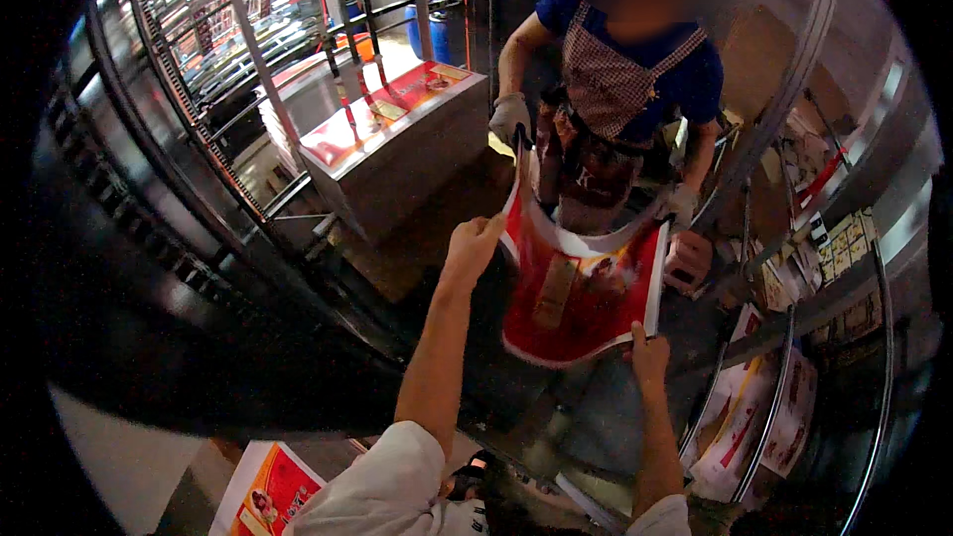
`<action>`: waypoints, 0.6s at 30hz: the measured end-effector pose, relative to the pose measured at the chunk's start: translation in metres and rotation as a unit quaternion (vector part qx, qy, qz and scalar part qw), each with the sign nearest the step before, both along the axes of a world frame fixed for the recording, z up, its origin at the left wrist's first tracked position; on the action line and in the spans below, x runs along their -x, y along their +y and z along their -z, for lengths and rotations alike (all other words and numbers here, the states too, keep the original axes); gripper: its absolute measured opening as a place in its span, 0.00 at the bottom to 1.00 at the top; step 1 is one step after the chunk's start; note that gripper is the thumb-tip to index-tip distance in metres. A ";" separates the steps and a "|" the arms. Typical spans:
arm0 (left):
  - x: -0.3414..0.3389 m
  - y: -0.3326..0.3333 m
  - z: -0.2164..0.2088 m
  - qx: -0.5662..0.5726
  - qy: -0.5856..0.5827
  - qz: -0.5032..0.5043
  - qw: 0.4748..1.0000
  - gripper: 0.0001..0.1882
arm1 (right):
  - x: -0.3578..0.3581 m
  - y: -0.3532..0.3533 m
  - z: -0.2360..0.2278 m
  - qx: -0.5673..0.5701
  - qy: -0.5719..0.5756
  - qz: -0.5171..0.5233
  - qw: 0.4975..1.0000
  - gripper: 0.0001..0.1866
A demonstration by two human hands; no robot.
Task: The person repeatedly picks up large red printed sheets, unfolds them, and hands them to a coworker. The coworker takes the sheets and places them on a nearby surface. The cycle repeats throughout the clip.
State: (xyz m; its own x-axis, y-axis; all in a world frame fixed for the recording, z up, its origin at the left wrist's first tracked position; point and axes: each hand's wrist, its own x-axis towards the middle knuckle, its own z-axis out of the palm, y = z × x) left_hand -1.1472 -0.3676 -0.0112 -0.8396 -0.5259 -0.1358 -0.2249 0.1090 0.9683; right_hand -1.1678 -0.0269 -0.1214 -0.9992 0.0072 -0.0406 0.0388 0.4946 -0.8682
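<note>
A large printed sheet (623,310), red with a white border and a picture on it, sags in a curve between me and a co-worker. My left hand (473,250) grips its left edge, arm stretched forward. Lower down on the other side, my right hand (648,357) pinches the near right corner. Facing me, a person in a checked apron (608,79) holds the far edge. That person's gloved hand (510,119) is at the far left corner, the other hand (680,204) at the far right.
A tall stack of similar red sheets (340,139) stands behind metal bars at the left, near a blue barrel (433,34). Another red sheet (266,496) lies low at my left. Metal rails (776,407) with printed sheets behind them run along the right. Dark machine framing (213,199) fills the left.
</note>
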 end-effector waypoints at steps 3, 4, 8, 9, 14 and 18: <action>-0.034 0.033 0.024 0.223 0.308 -0.143 0.914 0.16 | -0.042 0.001 0.028 0.178 0.002 -0.017 0.984 0.16; -0.053 0.058 0.050 0.230 0.291 -0.116 0.922 0.16 | -0.056 0.007 0.055 0.199 -0.008 -0.049 0.979 0.14; -0.210 0.142 0.140 0.229 0.060 0.340 0.910 0.20 | -0.158 -0.007 0.146 0.208 -0.245 -0.269 0.908 0.11; -0.260 0.148 0.174 0.173 -0.016 0.406 0.897 0.19 | -0.183 -0.015 0.142 0.133 -0.230 -0.331 0.905 0.11; -0.479 0.152 0.197 0.080 -0.316 0.231 0.917 0.13 | -0.266 -0.022 0.123 -0.013 -0.286 -0.434 0.854 0.17; -0.686 0.109 0.361 -0.256 -0.219 -0.001 0.942 0.07 | -0.323 -0.034 0.107 0.005 -0.255 -0.514 0.819 0.16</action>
State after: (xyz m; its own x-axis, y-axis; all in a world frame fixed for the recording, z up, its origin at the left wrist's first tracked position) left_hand -0.4612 -0.2583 -0.3721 -0.6434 -0.2992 -0.7046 -0.6139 -0.3483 0.7084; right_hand -0.8445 -0.0611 -0.2288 -0.3309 -0.8297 -0.4496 -0.0356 0.4870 -0.8727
